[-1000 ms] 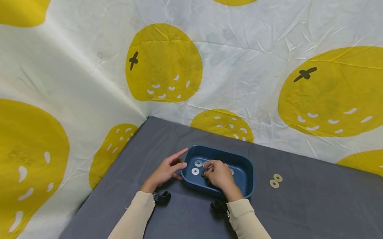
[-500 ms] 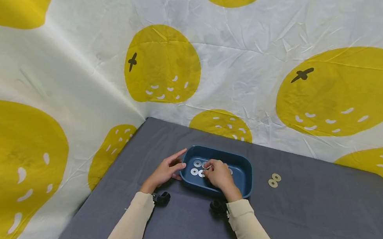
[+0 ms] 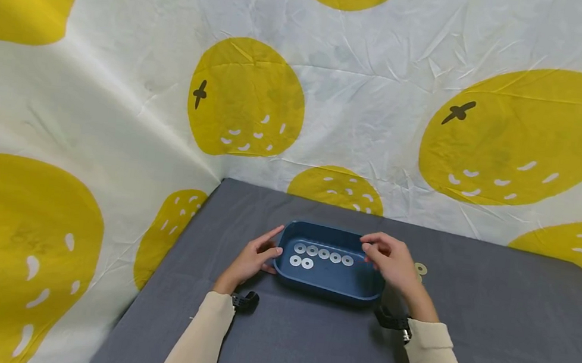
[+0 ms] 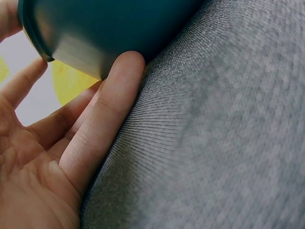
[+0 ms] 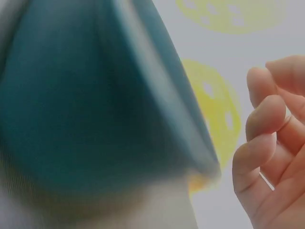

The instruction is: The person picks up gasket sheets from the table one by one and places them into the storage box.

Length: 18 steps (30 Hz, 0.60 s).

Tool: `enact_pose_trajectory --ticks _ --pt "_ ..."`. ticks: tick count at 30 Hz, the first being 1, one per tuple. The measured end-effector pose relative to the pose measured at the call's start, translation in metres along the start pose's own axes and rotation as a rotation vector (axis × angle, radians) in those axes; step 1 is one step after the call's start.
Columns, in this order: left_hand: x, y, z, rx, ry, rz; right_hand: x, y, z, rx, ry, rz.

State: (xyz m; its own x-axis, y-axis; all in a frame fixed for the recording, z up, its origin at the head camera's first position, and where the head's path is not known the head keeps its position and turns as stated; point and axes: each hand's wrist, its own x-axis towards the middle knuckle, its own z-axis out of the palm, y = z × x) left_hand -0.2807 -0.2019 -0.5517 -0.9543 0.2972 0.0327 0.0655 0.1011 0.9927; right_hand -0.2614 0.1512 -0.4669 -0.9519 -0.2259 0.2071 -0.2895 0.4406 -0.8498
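A dark blue rectangular tray [image 3: 339, 280] lies on the grey cloth. Inside are flat silver washers [image 3: 331, 258]: several form a far row, and two more lie in a near row at the left end. My left hand [image 3: 251, 261] rests against the tray's left end, thumb at the rim; in the left wrist view, a straight finger [image 4: 100, 119] touches the outer wall. Over the tray's right end hovers my right hand [image 3: 392, 262], its fingers loosely bent and nothing between them. Seen from the right wrist, its fingertips [image 5: 267, 114] are apart from the tray wall.
Right of the tray, pale gold washers [image 3: 421, 267] lie on the cloth, partly hidden behind my right hand. The grey tablecloth [image 3: 511, 332] extends to the right. A white curtain [image 3: 362, 124] with yellow fruit prints hangs behind and at the left.
My right hand has let go inside the tray and moved right, up over its right end. The whole far row of washers now shows. The left hand has stayed still.
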Motion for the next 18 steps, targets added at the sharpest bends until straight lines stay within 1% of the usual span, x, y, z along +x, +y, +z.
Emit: enact_pose_trajectory --ticks 2,5,9,12,18 --pt "0.000 0.000 0.000 0.005 0.001 0.001 -0.008 0.013 -0.019 -0.015 0.037 0.047" --pt "-0.001 0.001 0.000 0.010 0.004 -0.003 -0.018 0.033 -0.043 -0.014 0.070 0.145" --pt "-0.001 0.001 -0.002 0.012 0.009 -0.004 -0.027 0.054 -0.066 -0.017 0.089 0.233" --pt "-0.001 0.002 -0.002 0.012 0.009 -0.004 -0.031 0.066 -0.075 -0.073 0.093 0.261" --pt "-0.002 0.002 0.000 0.025 0.004 -0.011 -0.040 0.086 -0.081 -0.270 0.007 0.329"
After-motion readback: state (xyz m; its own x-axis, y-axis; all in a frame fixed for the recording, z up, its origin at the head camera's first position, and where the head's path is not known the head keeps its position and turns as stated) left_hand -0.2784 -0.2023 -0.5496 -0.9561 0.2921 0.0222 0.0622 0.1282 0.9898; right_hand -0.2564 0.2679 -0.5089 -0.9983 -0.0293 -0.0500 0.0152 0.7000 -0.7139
